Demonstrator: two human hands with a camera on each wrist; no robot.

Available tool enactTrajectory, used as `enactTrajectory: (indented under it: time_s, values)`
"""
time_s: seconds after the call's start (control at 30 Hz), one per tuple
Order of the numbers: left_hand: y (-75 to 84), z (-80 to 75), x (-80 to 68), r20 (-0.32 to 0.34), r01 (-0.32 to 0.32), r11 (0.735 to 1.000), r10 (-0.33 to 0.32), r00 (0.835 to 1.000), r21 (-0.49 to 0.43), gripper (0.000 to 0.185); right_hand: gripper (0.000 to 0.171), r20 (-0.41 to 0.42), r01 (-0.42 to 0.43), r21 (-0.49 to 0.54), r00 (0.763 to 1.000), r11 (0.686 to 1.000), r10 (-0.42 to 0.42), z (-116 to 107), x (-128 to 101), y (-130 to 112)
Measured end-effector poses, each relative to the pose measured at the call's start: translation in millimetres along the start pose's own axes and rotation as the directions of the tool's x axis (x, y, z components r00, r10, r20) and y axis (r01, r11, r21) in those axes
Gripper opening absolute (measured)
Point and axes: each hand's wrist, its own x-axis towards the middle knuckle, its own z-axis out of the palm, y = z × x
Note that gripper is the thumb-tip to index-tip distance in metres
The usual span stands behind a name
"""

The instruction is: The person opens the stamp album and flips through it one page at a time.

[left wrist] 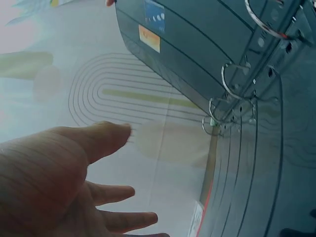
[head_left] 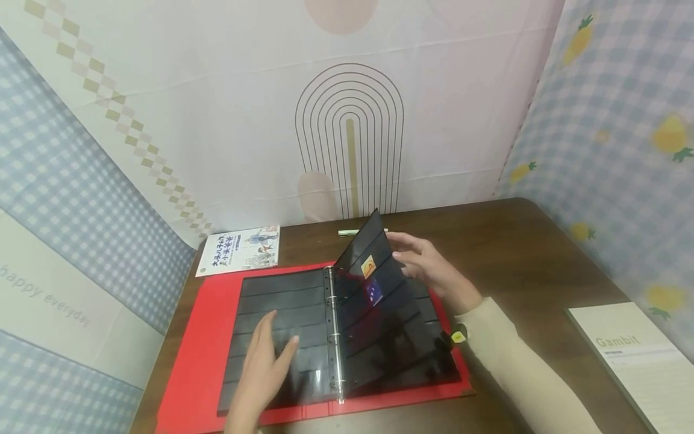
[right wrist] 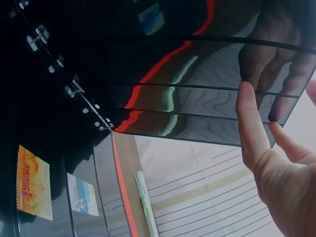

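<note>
Page (head_left: 374,283) stands tilted against right hand (head_left: 434,268) fingers, unpinched.

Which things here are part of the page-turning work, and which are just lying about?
In hand:
red ring binder
lifted black pocket page, right hand behind its edge
orange stamp and blue stamp in its pockets
flat black left page under left hand

Lying about:
white illustrated booklet
green pen
white "Gambit" booklet

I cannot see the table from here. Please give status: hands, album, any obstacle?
Left hand flat on left pages, open. Right hand lifts one black page, fingers behind it. Album open on table; two stamps in lifted page. Nothing blocking.
</note>
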Motion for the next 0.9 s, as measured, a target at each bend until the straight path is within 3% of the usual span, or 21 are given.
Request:
enactTrajectory:
  time_s: [0.27, 0.53, 0.73, 0.9]
  values:
    - [18.8, 2.1, 6.8, -0.126, -0.075, 0.99, 0.06, 0.99, -0.115, 0.064, 0.053, 0.04, 0.092, -0.059, 0.995, 0.994, -0.09, 17, 5, -2]
    - [44.6, 8.7, 16.6, -0.242, -0.216, 0.94, 0.152, 0.958, -0.265, 0.053, 0.056, 0.031, 0.132, -0.109, 0.991, 0.985, -0.129, 30, 5, 0]
    - [65.0, 17.2, 16.9, -0.266, -0.26, 0.899, 0.17, 0.949, -0.351, 0.048, 0.059, 0.071, 0.205, -0.192, 0.978, 0.96, -0.195, 38, 5, 4]
    - [86.1, 18.3, 18.9, -0.256, -0.298, 0.873, 0.208, 0.944, -0.386, 0.046, 0.061, 0.111, 0.236, -0.193, 0.97, 0.952, -0.218, 49, 7, 4]
